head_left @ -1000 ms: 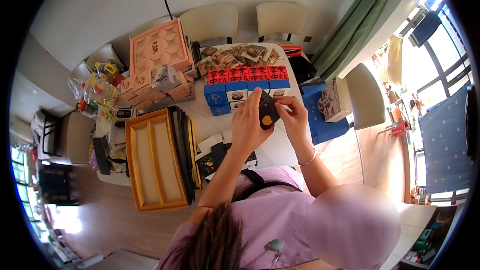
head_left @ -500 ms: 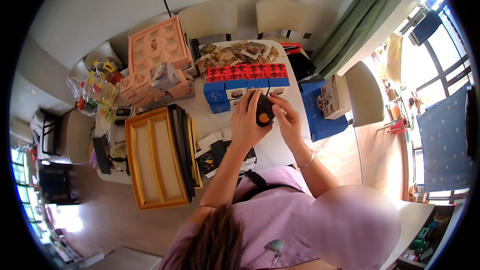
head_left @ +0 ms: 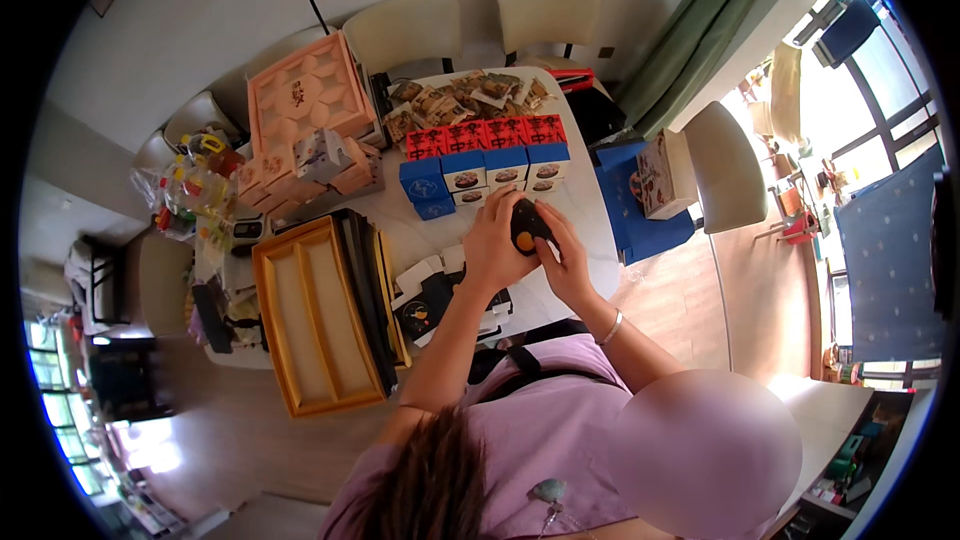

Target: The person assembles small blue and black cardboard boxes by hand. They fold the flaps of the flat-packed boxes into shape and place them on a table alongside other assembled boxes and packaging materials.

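Observation:
Between my two hands is a small black box (head_left: 527,225) with a round orange-yellow mark on its face. My left hand (head_left: 492,242) wraps round its left side. The fingers of my right hand (head_left: 562,258) press on its right side and lower edge. Just beyond my hands stand several small blue and white boxes (head_left: 465,176), stacked in rows with red printed flaps (head_left: 485,136) upright at the back. By my left forearm lie black and white folded cartons (head_left: 428,308), partly hidden by the arm.
Wrapped packets (head_left: 470,100) are heaped at the table's far side. Pink boxes (head_left: 310,90) are stacked at the left, near bottles (head_left: 200,185). A gold divided tray (head_left: 320,320) overhangs the near left edge. Chairs (head_left: 549,15) stand around the table; a blue bag (head_left: 640,230) lies at the right.
The black box has turned a little in my hands, and my right fingers have shifted lower on it. The whole view has tilted slightly.

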Tool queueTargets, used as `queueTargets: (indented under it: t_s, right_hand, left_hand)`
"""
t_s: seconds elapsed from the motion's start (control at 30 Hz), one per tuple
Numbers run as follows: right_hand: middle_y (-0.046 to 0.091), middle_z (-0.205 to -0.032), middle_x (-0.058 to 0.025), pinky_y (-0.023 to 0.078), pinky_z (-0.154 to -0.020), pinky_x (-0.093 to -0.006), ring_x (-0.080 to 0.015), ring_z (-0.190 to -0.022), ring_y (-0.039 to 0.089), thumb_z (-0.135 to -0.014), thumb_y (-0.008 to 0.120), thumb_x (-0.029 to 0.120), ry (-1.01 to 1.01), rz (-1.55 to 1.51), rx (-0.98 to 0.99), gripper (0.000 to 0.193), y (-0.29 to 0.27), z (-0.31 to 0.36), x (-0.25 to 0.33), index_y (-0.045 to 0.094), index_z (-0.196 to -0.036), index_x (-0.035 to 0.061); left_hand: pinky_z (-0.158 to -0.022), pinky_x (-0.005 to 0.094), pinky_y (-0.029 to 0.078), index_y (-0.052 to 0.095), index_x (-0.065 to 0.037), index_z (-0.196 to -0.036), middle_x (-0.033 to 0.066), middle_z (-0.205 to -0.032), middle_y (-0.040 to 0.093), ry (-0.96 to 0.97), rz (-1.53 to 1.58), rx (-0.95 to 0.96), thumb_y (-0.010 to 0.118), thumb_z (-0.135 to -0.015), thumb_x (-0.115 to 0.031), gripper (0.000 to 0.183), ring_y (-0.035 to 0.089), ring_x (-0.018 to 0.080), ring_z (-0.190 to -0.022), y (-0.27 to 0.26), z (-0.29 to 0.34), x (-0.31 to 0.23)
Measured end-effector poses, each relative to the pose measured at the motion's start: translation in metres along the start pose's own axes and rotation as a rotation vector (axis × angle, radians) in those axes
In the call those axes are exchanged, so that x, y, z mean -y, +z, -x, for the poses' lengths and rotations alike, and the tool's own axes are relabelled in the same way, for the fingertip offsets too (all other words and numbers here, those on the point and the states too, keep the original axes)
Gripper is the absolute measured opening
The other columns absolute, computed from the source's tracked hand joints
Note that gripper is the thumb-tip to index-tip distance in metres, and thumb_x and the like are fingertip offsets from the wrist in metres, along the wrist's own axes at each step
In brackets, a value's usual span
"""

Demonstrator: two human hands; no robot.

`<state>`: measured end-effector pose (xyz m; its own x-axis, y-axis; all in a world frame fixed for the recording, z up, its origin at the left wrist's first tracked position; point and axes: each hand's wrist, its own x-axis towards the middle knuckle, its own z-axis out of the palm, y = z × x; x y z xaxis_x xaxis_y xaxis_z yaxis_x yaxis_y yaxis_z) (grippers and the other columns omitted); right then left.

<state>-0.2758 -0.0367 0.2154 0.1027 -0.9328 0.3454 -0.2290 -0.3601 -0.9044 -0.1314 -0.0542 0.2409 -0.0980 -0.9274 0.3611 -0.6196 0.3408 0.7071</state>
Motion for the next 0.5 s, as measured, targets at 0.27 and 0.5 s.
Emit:
queueTargets:
  t_s: [0.27, 0.5]
  right_hand:
    - [0.057, -0.125, -0.0123, 0.044, -0.094, -0.0299, -0.0182, -0.111, 0.055, -0.1, 0.053, 0.02, 0.396, -0.433, 0.308, 0.049, -0.036, -0.029, -0.024, 0.035, -0.143, 0.0029]
    - [0.057, -0.12, -0.0117, 0.048, -0.09, -0.0306, -0.0196, -0.109, 0.057, -0.103, 0.047, 0.027, 0.398, -0.621, 0.144, 0.043, -0.028, -0.027, -0.04, 0.037, -0.141, 0.0107]
  left_hand:
    - [-0.09, 0.0432, 0.051, 0.033, -0.016, -0.142, 0.0096, -0.137, 0.046, 0.134, -0.116, 0.234, 0.084, -0.052, -0.015, 0.102, 0.053, 0.0336, -0.113, 0.005, 0.007, -0.012]
    - [-0.096, 0.0418, 0.047, 0.029, -0.015, -0.145, 0.0146, -0.144, 0.033, 0.255, -0.478, 0.042, 0.088, -0.054, -0.021, 0.108, 0.044, 0.0335, -0.126, 0.012, -0.002, -0.037]
